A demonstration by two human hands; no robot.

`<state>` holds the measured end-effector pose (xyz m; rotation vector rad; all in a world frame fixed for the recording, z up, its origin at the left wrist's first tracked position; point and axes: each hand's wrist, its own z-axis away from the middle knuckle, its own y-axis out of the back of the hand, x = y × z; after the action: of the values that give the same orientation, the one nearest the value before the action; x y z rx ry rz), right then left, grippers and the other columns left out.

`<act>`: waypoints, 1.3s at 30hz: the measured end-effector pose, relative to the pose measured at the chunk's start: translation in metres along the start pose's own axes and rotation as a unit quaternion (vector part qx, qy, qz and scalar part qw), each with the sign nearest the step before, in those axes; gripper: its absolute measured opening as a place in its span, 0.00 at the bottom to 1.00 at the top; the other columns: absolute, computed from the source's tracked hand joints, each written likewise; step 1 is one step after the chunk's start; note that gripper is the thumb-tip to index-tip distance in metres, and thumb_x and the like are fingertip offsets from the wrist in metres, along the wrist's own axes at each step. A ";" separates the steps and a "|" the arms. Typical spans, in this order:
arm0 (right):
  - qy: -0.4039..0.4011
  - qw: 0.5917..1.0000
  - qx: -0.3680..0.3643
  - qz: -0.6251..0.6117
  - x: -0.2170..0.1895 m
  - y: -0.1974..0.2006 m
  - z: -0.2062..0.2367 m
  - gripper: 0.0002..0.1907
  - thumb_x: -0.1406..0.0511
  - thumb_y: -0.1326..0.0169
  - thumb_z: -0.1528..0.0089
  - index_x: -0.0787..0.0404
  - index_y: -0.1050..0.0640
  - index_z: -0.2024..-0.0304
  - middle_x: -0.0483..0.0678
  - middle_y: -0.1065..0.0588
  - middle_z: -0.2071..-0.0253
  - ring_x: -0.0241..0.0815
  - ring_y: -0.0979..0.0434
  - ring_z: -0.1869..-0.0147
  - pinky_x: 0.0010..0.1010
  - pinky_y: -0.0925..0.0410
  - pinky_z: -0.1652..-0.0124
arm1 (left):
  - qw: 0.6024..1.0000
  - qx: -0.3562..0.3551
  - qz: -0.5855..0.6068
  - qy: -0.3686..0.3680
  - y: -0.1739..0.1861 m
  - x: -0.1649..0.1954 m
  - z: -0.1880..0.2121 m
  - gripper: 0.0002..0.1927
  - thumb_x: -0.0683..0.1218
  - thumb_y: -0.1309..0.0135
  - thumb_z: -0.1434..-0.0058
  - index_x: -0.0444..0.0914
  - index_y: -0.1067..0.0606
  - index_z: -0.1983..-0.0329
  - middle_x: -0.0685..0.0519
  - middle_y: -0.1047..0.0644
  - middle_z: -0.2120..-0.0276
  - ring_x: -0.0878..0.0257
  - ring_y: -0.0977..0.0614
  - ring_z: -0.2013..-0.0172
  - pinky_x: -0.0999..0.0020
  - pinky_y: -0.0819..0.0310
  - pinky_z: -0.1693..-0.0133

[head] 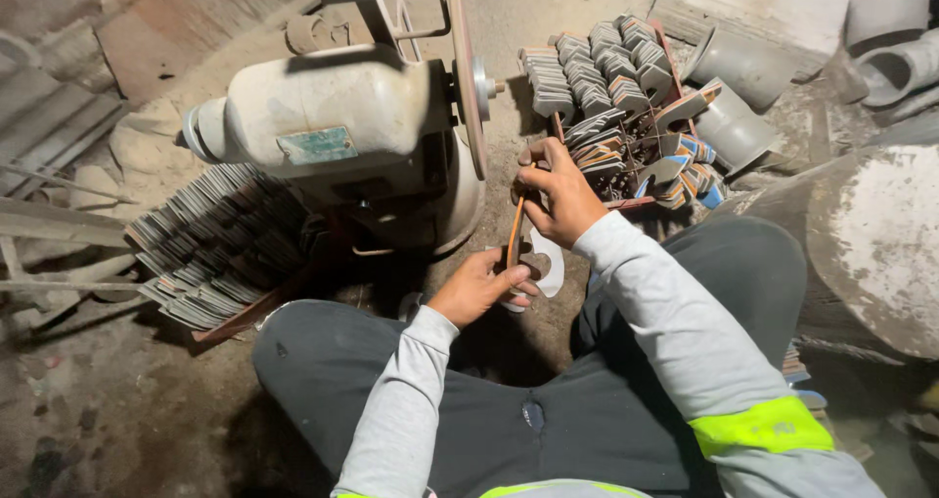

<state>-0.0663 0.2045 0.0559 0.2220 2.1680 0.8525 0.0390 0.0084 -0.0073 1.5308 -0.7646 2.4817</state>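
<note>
Two hands on one flat metal blank (515,232), held edge-up just below the grinding disc (469,77) of the bench grinder (323,116). Our left hand (479,288) pinches its lower end; our right hand (559,197) has fingers curled round the top. Little room btwn disc and the crate of blanks (626,97) at right. Second stack of blanks (215,249) left, too many to count.
</note>
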 end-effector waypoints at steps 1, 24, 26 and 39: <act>-0.003 0.999 0.031 -0.006 -0.001 -0.004 0.000 0.14 0.73 0.40 0.47 0.62 0.24 0.59 0.60 0.32 0.48 0.60 0.29 0.42 0.42 0.32 0.42 | 0.999 0.019 -0.004 -0.029 0.000 0.001 -0.003 0.19 0.46 0.45 0.32 0.29 0.27 0.42 0.46 0.19 0.57 0.61 0.16 0.61 0.67 0.18 0.59; -0.130 0.987 0.006 -0.094 0.012 -0.033 -0.005 0.28 0.73 0.51 0.48 0.69 0.21 0.44 0.60 0.25 0.45 0.56 0.26 0.38 0.38 0.35 0.38 | 0.969 0.180 -0.064 -0.156 0.004 -0.016 -0.016 0.23 0.44 0.36 0.35 0.25 0.25 0.42 0.47 0.19 0.59 0.66 0.22 0.64 0.71 0.25 0.62; -0.152 0.975 -0.057 -0.151 0.013 -0.016 0.014 0.27 0.73 0.51 0.47 0.69 0.21 0.44 0.58 0.23 0.46 0.51 0.23 0.39 0.35 0.33 0.39 | 0.942 0.257 -0.155 -0.149 -0.016 -0.022 0.000 0.33 0.44 0.34 0.41 0.27 0.30 0.35 0.53 0.21 0.62 0.70 0.31 0.70 0.72 0.33 0.70; -0.124 0.988 -0.005 -0.091 0.033 -0.049 -0.013 0.31 0.75 0.53 0.46 0.71 0.27 0.38 0.63 0.30 0.41 0.60 0.31 0.36 0.40 0.37 0.37 | 0.982 0.153 -0.018 -0.106 0.020 0.008 -0.034 0.18 0.45 0.40 0.36 0.30 0.23 0.47 0.52 0.21 0.68 0.67 0.21 0.72 0.73 0.25 0.70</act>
<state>-0.0925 0.1740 0.0104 0.1145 1.9180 0.6930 0.0010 0.0062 -0.0193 1.9173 -0.3854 2.5286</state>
